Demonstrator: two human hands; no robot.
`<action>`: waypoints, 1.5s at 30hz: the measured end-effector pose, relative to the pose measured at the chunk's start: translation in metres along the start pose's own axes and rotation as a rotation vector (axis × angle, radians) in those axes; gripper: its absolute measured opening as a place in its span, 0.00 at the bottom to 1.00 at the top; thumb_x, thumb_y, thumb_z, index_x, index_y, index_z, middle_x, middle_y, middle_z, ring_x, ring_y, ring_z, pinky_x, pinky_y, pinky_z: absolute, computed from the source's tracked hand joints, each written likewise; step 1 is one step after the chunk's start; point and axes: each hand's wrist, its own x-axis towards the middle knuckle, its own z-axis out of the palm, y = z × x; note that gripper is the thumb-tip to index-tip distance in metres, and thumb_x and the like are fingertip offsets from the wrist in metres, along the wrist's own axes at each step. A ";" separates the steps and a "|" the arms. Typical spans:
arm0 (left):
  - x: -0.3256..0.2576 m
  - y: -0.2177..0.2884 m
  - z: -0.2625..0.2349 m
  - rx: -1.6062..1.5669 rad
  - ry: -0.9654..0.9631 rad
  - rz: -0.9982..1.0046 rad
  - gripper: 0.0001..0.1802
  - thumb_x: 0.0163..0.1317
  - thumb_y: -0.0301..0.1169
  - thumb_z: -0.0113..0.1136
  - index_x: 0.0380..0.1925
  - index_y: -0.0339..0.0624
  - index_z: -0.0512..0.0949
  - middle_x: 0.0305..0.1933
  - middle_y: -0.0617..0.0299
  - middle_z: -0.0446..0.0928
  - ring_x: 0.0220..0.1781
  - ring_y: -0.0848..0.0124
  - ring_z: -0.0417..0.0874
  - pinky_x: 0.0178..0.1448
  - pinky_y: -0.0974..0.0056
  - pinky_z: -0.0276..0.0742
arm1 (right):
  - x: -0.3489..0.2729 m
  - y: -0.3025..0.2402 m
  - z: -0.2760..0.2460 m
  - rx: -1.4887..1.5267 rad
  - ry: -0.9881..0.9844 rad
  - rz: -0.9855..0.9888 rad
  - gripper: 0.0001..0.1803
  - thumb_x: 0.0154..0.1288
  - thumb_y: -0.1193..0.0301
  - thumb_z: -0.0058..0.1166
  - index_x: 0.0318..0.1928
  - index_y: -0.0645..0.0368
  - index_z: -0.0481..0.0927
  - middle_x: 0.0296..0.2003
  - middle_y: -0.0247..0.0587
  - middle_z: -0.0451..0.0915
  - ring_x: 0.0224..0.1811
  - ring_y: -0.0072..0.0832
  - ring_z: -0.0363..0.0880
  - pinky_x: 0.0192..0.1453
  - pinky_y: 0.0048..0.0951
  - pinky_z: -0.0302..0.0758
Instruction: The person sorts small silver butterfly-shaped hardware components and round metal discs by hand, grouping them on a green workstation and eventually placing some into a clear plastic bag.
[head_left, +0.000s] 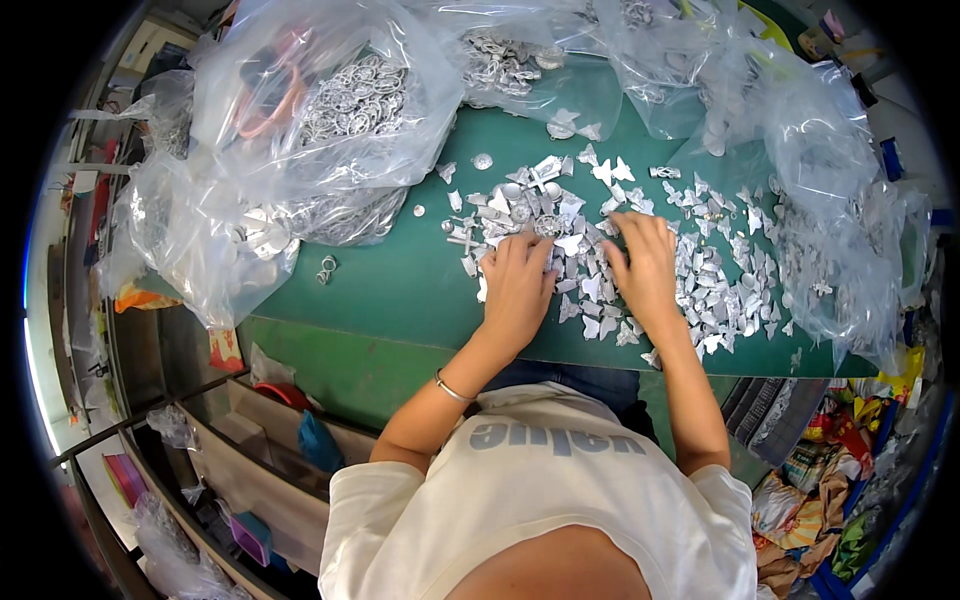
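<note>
My left hand (517,285) lies palm down on the green table (400,290), fingers curled together over the near edge of the heap of small silver metal pieces (640,250); whether it pinches one piece I cannot tell, since the fingertips are buried among them. My right hand (645,265) rests just beside it, also palm down, fingers spread a little and pressing into the same heap (nothing clearly gripped there either, as far as I can see); the two hands are close but not touching. A thin bracelet (452,390) sits on my left wrist. The pieces spread from in front of my hands out to the right, thin flat shapes lying loose on the table; a few strays lie apart to the left, among them a small ring-like part (326,268). Beyond the heap, at the far-left side of the table, a large clear plastic bag (330,110) holds round silver parts; another clear bag (830,220) slumps at the right, touching the scatter; a third bag (520,60) lies at the far edge with more silver parts inside.
</note>
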 end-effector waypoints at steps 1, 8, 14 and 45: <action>0.001 0.000 0.000 -0.004 -0.007 -0.002 0.20 0.44 0.24 0.62 0.41 0.41 0.74 0.43 0.60 0.70 0.47 0.64 0.70 0.50 0.60 0.58 | 0.002 -0.004 0.000 -0.001 0.015 -0.012 0.13 0.48 0.72 0.59 0.37 0.61 0.77 0.38 0.38 0.72 0.43 0.35 0.67 0.46 0.34 0.60; 0.000 -0.009 0.002 -0.064 0.054 0.055 0.17 0.44 0.20 0.59 0.38 0.41 0.75 0.35 0.60 0.73 0.42 0.64 0.72 0.51 0.59 0.58 | 0.002 0.008 0.010 0.028 0.061 0.018 0.03 0.54 0.76 0.52 0.29 0.62 0.78 0.32 0.39 0.75 0.38 0.36 0.69 0.44 0.33 0.62; 0.004 -0.016 0.008 -0.166 0.184 0.014 0.13 0.51 0.19 0.53 0.39 0.40 0.73 0.31 0.59 0.72 0.36 0.64 0.73 0.47 0.59 0.63 | -0.001 0.001 -0.002 1.354 -0.051 0.791 0.09 0.62 0.74 0.49 0.43 0.63 0.71 0.27 0.34 0.74 0.22 0.15 0.69 0.25 0.18 0.62; -0.014 0.005 -0.015 -1.687 -0.349 -0.957 0.12 0.66 0.33 0.46 0.37 0.35 0.75 0.19 0.72 0.62 0.22 0.83 0.63 0.19 0.75 0.55 | 0.038 -0.005 0.026 0.112 -0.082 -0.072 0.13 0.47 0.78 0.57 0.37 0.60 0.74 0.39 0.39 0.71 0.41 0.38 0.67 0.46 0.34 0.64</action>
